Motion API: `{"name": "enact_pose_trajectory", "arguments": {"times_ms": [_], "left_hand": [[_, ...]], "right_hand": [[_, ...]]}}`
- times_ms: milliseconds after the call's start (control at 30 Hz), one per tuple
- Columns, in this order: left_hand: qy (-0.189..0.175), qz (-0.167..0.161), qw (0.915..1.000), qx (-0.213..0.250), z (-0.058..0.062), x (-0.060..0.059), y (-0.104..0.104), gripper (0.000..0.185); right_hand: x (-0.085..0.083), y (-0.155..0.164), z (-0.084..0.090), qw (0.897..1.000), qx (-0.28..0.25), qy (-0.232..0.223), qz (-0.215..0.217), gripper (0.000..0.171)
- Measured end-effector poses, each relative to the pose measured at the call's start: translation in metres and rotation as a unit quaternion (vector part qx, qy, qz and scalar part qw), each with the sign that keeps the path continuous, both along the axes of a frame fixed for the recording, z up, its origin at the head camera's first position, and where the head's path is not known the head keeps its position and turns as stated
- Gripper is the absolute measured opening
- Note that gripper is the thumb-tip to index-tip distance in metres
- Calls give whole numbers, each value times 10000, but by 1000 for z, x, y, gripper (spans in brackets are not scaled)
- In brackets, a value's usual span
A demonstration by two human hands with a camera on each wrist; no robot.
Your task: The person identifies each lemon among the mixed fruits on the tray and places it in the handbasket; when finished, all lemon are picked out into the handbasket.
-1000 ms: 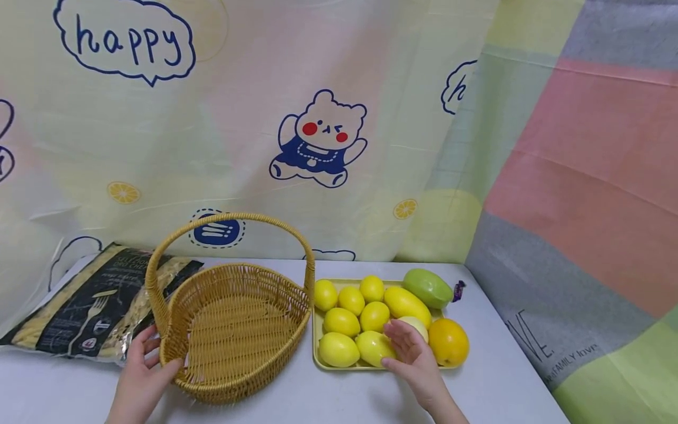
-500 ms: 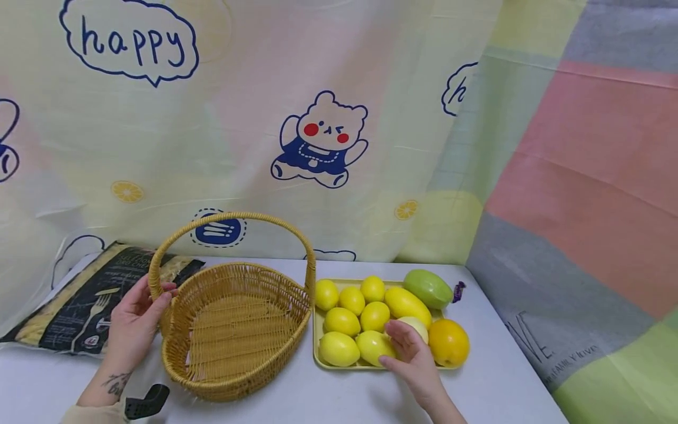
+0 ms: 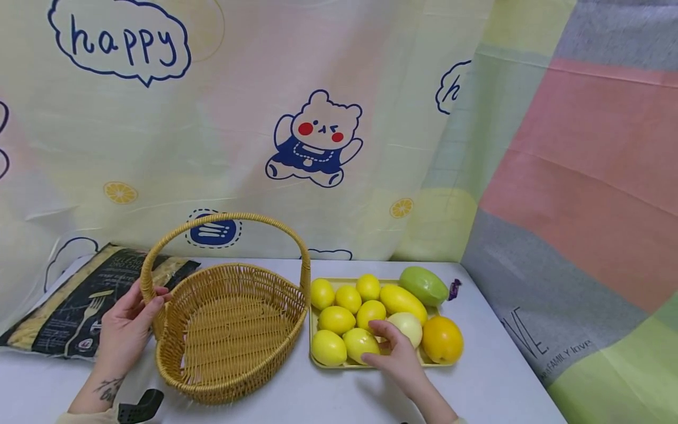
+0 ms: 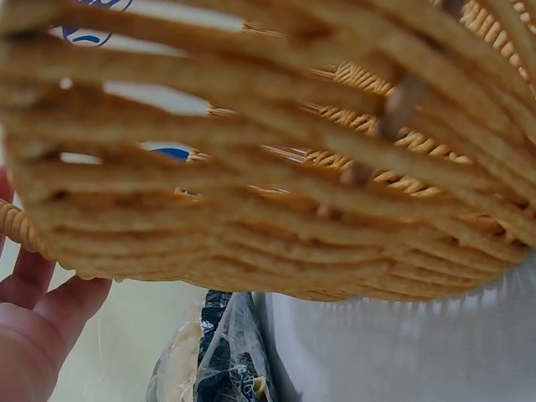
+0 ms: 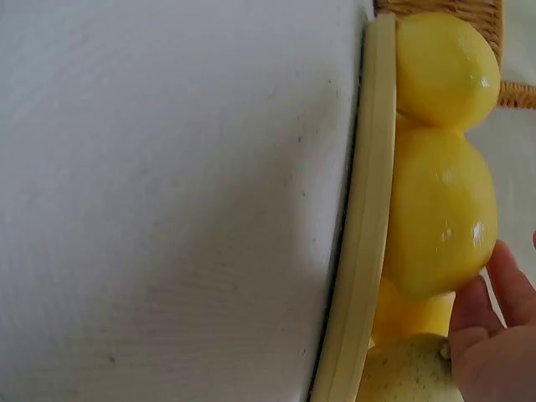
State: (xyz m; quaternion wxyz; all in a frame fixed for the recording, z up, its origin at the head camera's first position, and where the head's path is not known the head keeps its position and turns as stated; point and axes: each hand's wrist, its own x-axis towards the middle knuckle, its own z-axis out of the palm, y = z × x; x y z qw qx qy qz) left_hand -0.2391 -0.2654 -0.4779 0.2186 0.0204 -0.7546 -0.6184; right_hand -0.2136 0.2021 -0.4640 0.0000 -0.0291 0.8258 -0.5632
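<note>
In the head view my left hand (image 3: pixel 124 330) grips the left foot of the handle of a wicker basket (image 3: pixel 233 341). The left wrist view shows the woven wall from close by, with fingers (image 4: pixel 74 306) at its left edge. A yellow tray (image 3: pixel 349 367) of fruit stands right of the basket. My right hand (image 3: pixel 397 356) reaches over its front edge, thumb and forefinger spread about the right end of a lemon (image 3: pixel 356 347). Fingertips appear to touch that lemon (image 5: pixel 440 218) in the right wrist view; it still rests in the tray.
A bag of pasta (image 3: pixel 79 306) lies behind the basket at left. Several more lemons, a long yellow fruit (image 3: pixel 402 302), a pale round fruit (image 3: pixel 406 328), an orange (image 3: pixel 442 340) and a green mango-like fruit (image 3: pixel 422 285) fill the tray. A small purple wrapped item (image 3: pixel 454 289) lies beyond.
My left hand has moved up from the basket's rim to the foot of its handle. The right hand has shifted slightly left, closer about the front lemon.
</note>
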Motion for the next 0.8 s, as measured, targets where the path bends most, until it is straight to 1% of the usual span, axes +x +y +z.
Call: {"name": "enact_pose_trajectory", "arguments": {"times_ms": [67,100,133,167,233,267,300,333,367,400,433,467,500,567,600,633,667,700,733,800], "left_hand": [[102,-21,9999,-42,-13,-9,-7,53],[122,-104,9999,9,-16,-11,-9,52],[217,-169,9995,132,-18,-12,-11,52],[154,-173,9997,85,-15,-10,-9,53],[64,-177,9998,97,-1,-1,-2,52],[100,-225,9991,343,5,2,1,51],[67,-261,9990,358,11,6,4,51],[54,-212,9992,341,14,9,6,50],[-46,-147,9997,198,16,10,6,50],[-7,-124,9996,260,13,8,5,49],[-5,-86,9997,228,7,5,2,49],[40,-91,9995,312,-1,0,-2,49],[-42,-1,9999,151,-8,-4,-5,50],[-3,32,9999,131,-24,-13,-14,51],[31,54,9998,185,-30,-17,-16,51],[40,54,9999,140,-34,-19,-18,51],[94,10,9997,230,-36,-21,-19,52],[133,-22,9997,185,-36,-21,-19,52],[171,-66,9994,277,-35,-21,-19,52],[135,-72,9994,305,-23,-14,-11,52]], "right_hand": [[-1,-2,0,10000,42,-5,63,56],[-2,-3,-1,9999,63,-4,92,56],[-2,-4,-1,9999,106,-14,116,56],[-2,-4,-1,9998,171,-29,128,56],[-3,-6,-1,9991,396,-27,163,57],[-4,-7,-1,9983,544,27,197,57],[-4,-8,-1,9971,719,103,239,56],[-5,-8,-1,9953,906,195,280,56],[-7,-9,-2,9930,1097,299,320,56],[-8,-10,-2,9904,1260,425,372,55],[-9,-11,-2,9876,1421,531,410,55],[-10,-12,-2,9851,1543,622,444,55],[-10,-14,-2,9825,1668,675,472,55],[-11,-16,-3,9788,1862,693,495,57],[-11,-17,-3,9770,1958,681,495,57],[-11,-18,-3,9747,2081,662,487,58],[-12,-19,-3,9726,2173,662,485,59],[-12,-19,-3,9702,2279,661,485,60],[-12,-20,-3,9684,2356,657,484,61],[-12,-19,-3,9662,2454,634,477,61]]}}
